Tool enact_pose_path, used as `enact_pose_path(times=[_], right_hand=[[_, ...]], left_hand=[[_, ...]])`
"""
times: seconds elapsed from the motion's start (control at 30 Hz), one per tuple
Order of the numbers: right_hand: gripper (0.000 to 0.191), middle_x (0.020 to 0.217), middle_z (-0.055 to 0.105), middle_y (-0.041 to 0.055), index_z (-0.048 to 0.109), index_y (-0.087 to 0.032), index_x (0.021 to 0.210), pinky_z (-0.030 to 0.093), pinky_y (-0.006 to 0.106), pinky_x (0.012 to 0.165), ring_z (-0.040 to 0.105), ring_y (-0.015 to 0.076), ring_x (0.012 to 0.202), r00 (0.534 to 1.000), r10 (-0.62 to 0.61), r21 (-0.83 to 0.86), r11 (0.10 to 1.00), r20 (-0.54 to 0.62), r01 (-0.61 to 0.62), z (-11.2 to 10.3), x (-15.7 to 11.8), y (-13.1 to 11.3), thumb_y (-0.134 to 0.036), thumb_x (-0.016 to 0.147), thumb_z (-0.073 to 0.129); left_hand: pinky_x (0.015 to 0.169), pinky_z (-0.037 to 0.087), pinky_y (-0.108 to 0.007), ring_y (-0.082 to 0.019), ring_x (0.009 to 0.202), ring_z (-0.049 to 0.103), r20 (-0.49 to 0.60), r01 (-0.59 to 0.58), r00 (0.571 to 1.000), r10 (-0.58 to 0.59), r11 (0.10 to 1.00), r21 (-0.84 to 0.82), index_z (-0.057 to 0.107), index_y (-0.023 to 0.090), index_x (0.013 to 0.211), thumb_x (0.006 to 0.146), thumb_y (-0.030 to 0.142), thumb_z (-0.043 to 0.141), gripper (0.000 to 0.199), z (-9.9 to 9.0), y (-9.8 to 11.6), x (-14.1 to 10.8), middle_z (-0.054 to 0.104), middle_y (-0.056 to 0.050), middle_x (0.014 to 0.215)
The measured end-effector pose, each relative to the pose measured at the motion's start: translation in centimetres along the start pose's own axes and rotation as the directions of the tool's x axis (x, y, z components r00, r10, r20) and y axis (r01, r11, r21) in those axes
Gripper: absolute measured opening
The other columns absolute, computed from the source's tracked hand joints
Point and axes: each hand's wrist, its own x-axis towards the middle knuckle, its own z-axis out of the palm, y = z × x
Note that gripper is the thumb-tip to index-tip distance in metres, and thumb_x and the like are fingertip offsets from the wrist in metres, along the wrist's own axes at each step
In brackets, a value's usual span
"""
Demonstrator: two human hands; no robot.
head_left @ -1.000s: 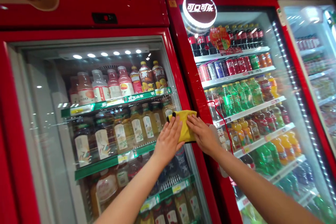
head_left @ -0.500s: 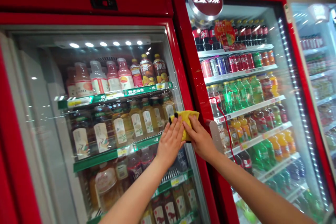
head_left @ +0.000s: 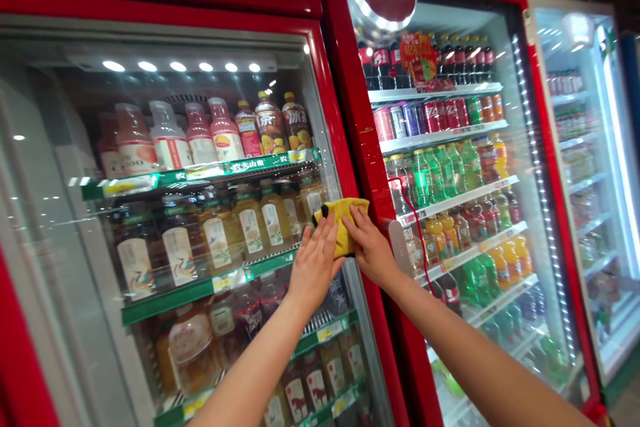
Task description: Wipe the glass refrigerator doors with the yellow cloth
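Observation:
A folded yellow cloth [head_left: 343, 212] with a dark edge lies against the right side of the left cooler's glass door, by its red frame [head_left: 331, 113]. My left hand [head_left: 311, 267] rests flat on the cloth's left part and the glass, fingers stretched out. From the right, my right hand [head_left: 371, 247] presses on the cloth, its fingers bent over the yellow fabric. The palms' undersides and the part of the cloth beneath them are hidden. Behind the glass stand juice bottles [head_left: 273, 217] on shelves with green edge strips.
A grey door handle [head_left: 401, 248] sits just right of my right hand, on the second red cooler. A red cord [head_left: 419, 233] hangs beside it. That cooler holds cans and soda bottles [head_left: 453, 167]. A third, white-lit cooler [head_left: 580, 147] stands farther right.
My view has turned a little right and down, so the coolers appear shifted left. Both hands stay on the cloth at nearly the same part of the door.

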Motion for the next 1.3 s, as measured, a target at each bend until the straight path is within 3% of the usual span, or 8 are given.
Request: enact_pose_path(times=[0.2,0.37,0.5,0.63,0.87,1.0,1.1,1.3], right_hand=[[0.075,0.170,0.018,0.0114,0.017,-0.027,0.164,0.030,0.064,0.122,0.008,0.0310,0.158,0.997,0.081,-0.135,0.987,-0.019,-0.083,1.6,-3.2,-2.9,-0.017,0.098,0.050],[0.083,0.170,0.014,0.0185,0.006,-0.024,0.165,0.024,0.073,0.120,0.008,0.0360,0.158,0.995,0.044,-0.277,0.959,-0.093,-0.068,3.6,0.1,-3.4,-0.024,0.099,0.056],[0.077,0.168,0.029,0.0109,0.010,-0.035,0.164,0.030,0.062,0.123,0.020,0.0269,0.157,0.966,-0.164,-0.188,0.974,-0.199,0.127,4.4,3.4,-2.3,-0.014,0.101,0.048],[0.069,0.163,0.040,0.0078,0.025,-0.036,0.162,0.034,0.057,0.123,0.031,0.0262,0.154,0.907,-0.112,-0.076,0.993,-0.407,0.088,5.7,6.8,-4.0,-0.019,0.100,0.052],[0.069,0.157,0.049,0.0098,0.027,-0.027,0.162,0.018,0.066,0.125,0.033,0.0328,0.152,0.979,-0.201,-0.272,0.943,-0.012,0.191,5.2,2.9,-6.5,-0.029,0.099,0.055],[0.065,0.160,0.045,0.0079,0.036,-0.035,0.158,0.043,0.054,0.114,0.044,0.0313,0.145,0.974,-0.117,-0.275,0.960,-0.195,0.060,5.0,2.4,-4.9,-0.017,0.097,0.049],[0.064,0.157,0.045,0.0090,0.035,-0.039,0.158,0.044,0.056,0.113,0.045,0.0325,0.143,0.951,-0.014,-0.246,0.967,-0.309,-0.066,6.9,4.7,-6.4,-0.018,0.099,0.048],[0.066,0.161,0.041,0.0098,0.026,-0.035,0.161,0.027,0.062,0.121,0.033,0.0330,0.151,0.996,-0.043,-0.264,0.964,-0.074,0.022,9.0,3.0,-11.1,-0.021,0.100,0.047]], left_hand=[[0.126,0.027,-0.050,-0.024,0.154,0.031,0.077,-0.022,0.997,0.023,1.000,-0.014,0.034,0.013,0.156,0.100,0.030,0.053,0.062,-1.5,0.4,-4.7,0.040,-0.013,0.162],[0.125,0.028,-0.053,-0.027,0.154,0.031,-0.009,0.052,0.999,-0.051,0.996,0.073,0.027,0.013,0.160,0.101,0.028,0.050,0.064,-3.7,-1.5,-6.0,0.039,-0.015,0.162],[0.124,0.029,-0.054,-0.027,0.153,0.032,-0.056,0.079,0.996,-0.073,0.990,0.118,0.017,0.016,0.163,0.103,0.027,0.046,0.067,-5.2,-3.7,-7.5,0.040,-0.014,0.162],[0.125,0.029,-0.052,-0.026,0.154,0.029,-0.087,0.121,0.990,-0.107,0.978,0.170,0.014,0.017,0.164,0.103,0.025,0.047,0.070,-5.9,-5.9,-8.1,0.041,-0.012,0.162],[0.129,0.015,-0.051,-0.025,0.156,0.024,-0.082,0.147,0.988,-0.133,0.967,0.207,0.023,0.016,0.162,0.103,0.026,0.044,0.063,-6.1,-7.6,-10.7,0.040,-0.011,0.163],[0.130,0.016,-0.048,-0.023,0.157,0.022,-0.103,0.137,0.988,-0.117,0.967,0.214,0.026,0.016,0.161,0.103,0.032,0.043,0.062,-6.8,-9.2,-12.5,0.040,-0.010,0.162],[0.128,0.022,-0.049,-0.025,0.157,0.021,-0.111,0.156,0.985,-0.133,0.958,0.239,0.019,0.015,0.163,0.103,0.027,0.044,0.066,-7.3,-10.4,-12.7,0.034,-0.012,0.165],[0.126,0.026,-0.057,-0.029,0.156,0.024,-0.069,0.232,0.972,-0.222,0.948,0.219,0.005,0.024,0.165,0.102,0.029,0.049,0.078,-8.0,-11.4,-13.5,0.027,-0.009,0.167]])
